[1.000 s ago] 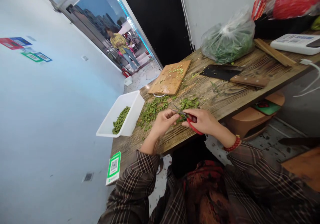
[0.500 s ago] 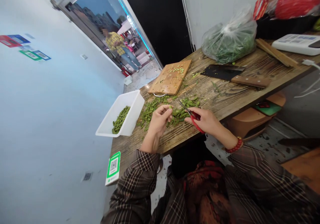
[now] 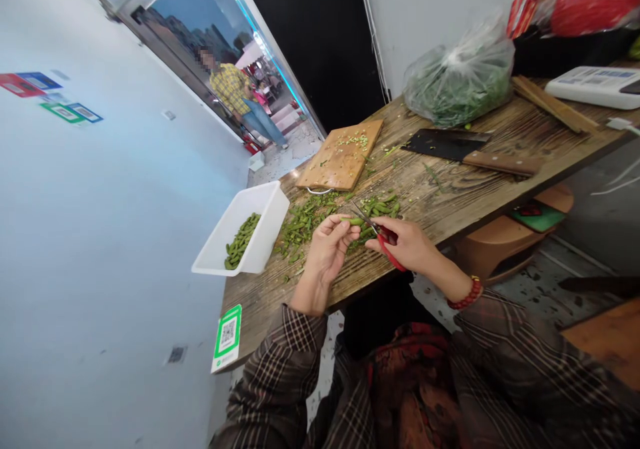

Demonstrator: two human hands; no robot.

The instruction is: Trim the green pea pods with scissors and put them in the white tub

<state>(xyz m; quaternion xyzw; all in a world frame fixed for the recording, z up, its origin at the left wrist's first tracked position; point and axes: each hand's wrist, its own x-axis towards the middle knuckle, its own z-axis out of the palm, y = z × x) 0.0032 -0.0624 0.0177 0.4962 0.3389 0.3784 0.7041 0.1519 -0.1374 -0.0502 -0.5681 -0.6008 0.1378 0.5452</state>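
Observation:
Between the thumb and fingers of my left hand is a green edamame pod, its far end pointing right. My right hand is closed round the red handles of a pair of scissors. The scissor blades reach up and left, at the pod's right end; whether they touch it I cannot tell. Loose edamame pods and green trimmings lie on the wooden table under and behind both hands. More pods sit in the white plastic tub to the left.
Behind the pods rests a wooden cutting board with scraps on it. A cleaver and a bag of greens are at the right, near wooden strips and a white device. A person stands by the doorway.
My left hand has moved slightly right, and the pod now shows between its fingers. The scissors have shifted a little left, closer to it. The person at the doorway has changed posture.

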